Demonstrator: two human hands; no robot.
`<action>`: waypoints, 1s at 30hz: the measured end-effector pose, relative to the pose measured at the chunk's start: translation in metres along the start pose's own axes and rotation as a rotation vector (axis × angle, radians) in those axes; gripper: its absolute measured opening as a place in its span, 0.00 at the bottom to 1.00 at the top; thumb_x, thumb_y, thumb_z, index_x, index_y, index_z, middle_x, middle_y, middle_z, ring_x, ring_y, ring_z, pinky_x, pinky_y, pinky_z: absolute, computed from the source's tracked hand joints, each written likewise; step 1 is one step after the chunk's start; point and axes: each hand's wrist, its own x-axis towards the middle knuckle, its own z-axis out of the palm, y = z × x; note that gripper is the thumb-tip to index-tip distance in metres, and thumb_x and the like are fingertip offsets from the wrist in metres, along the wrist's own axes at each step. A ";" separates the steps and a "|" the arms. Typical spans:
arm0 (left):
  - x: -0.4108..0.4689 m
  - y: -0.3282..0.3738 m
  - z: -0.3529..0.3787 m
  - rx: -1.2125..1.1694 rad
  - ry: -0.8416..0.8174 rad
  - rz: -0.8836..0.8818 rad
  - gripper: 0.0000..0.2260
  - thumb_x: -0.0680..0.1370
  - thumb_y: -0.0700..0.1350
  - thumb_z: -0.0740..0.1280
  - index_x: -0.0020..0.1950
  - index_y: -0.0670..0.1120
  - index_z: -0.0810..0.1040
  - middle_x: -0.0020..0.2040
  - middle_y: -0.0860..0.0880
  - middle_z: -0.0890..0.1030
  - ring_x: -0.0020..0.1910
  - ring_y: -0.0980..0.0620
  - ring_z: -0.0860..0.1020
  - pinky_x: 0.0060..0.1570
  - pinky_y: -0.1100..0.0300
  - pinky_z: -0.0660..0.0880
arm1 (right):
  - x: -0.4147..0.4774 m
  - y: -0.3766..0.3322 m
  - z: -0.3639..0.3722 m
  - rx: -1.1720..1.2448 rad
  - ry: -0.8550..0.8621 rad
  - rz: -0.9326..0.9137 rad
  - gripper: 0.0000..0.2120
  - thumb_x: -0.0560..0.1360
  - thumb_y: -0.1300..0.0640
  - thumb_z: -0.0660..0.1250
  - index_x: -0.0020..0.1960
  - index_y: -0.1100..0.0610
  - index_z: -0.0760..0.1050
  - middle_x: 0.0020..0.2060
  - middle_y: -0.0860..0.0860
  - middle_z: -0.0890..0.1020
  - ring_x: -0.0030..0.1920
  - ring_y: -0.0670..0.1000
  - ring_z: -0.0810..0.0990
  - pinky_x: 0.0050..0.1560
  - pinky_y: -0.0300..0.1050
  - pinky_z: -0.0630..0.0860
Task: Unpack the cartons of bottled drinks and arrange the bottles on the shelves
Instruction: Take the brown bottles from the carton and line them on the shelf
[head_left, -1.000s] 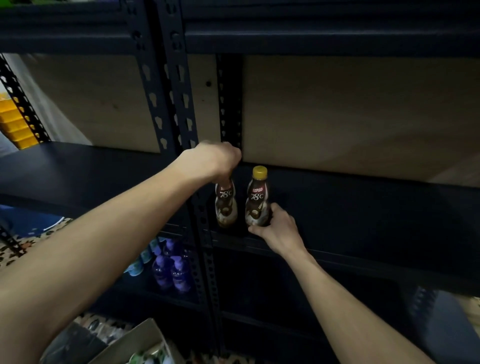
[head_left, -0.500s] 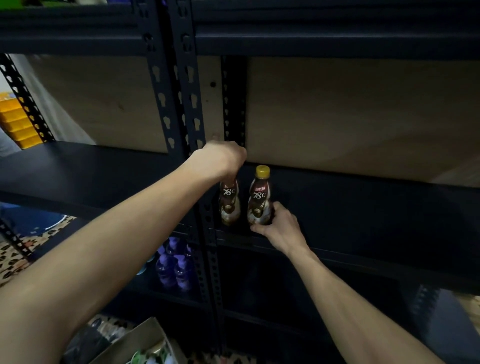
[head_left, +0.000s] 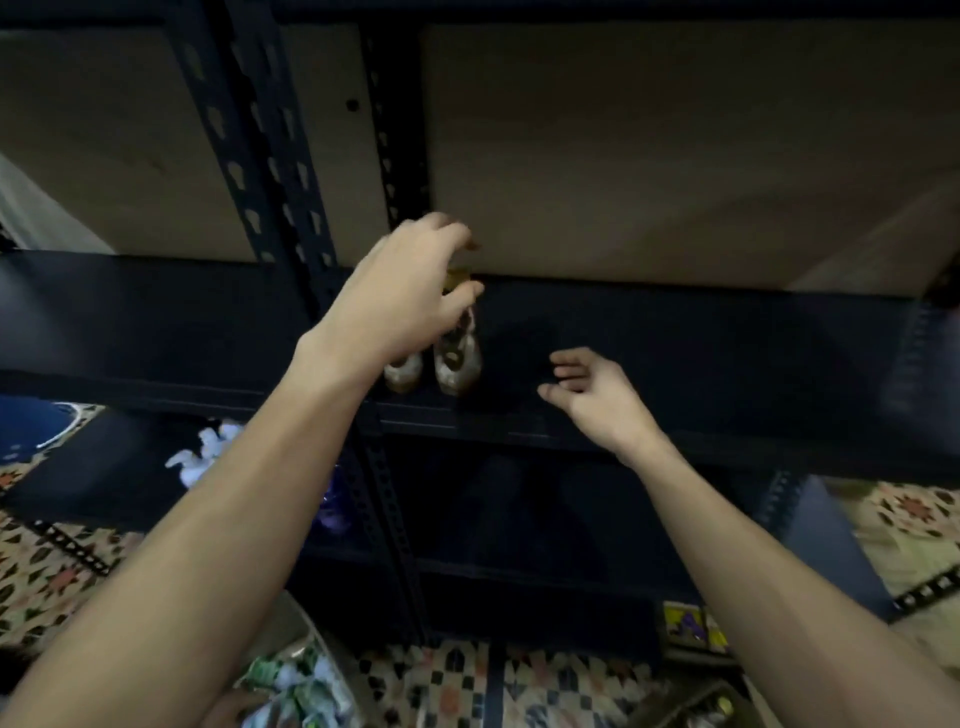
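Left hand (head_left: 410, 296) curves over the tops of two bottles (head_left: 457, 361) on the shelf (head_left: 727, 358); blur hides if it grips. Right hand (head_left: 592, 395), fingers relaxed, is near their right side, not touching.

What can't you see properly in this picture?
Head view:
- The left bottle: the left hand covers all but its base.
- The right bottle: label smeared by motion blur, unreadable.
- The left fingers: blur hides whether they grip a cap.
- The carton: cut off by the bottom edge.
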 end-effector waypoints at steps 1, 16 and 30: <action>-0.005 0.013 0.012 -0.062 0.012 0.022 0.18 0.77 0.50 0.68 0.66 0.44 0.76 0.63 0.46 0.77 0.62 0.45 0.75 0.62 0.48 0.72 | -0.008 0.006 -0.013 0.006 0.018 -0.005 0.18 0.76 0.54 0.74 0.65 0.51 0.77 0.57 0.48 0.80 0.57 0.46 0.80 0.63 0.46 0.77; -0.058 0.257 0.201 -0.480 -0.523 0.113 0.14 0.82 0.46 0.63 0.67 0.48 0.77 0.60 0.53 0.80 0.46 0.63 0.73 0.49 0.70 0.66 | -0.156 0.176 -0.184 0.019 0.261 0.280 0.06 0.77 0.54 0.72 0.54 0.48 0.80 0.48 0.45 0.83 0.51 0.44 0.82 0.60 0.47 0.79; -0.123 0.342 0.402 -0.479 -1.097 0.196 0.15 0.81 0.47 0.66 0.66 0.46 0.77 0.63 0.49 0.80 0.62 0.52 0.78 0.62 0.58 0.73 | -0.264 0.355 -0.187 0.040 0.307 0.758 0.05 0.79 0.58 0.68 0.55 0.53 0.79 0.45 0.47 0.82 0.51 0.48 0.81 0.54 0.39 0.75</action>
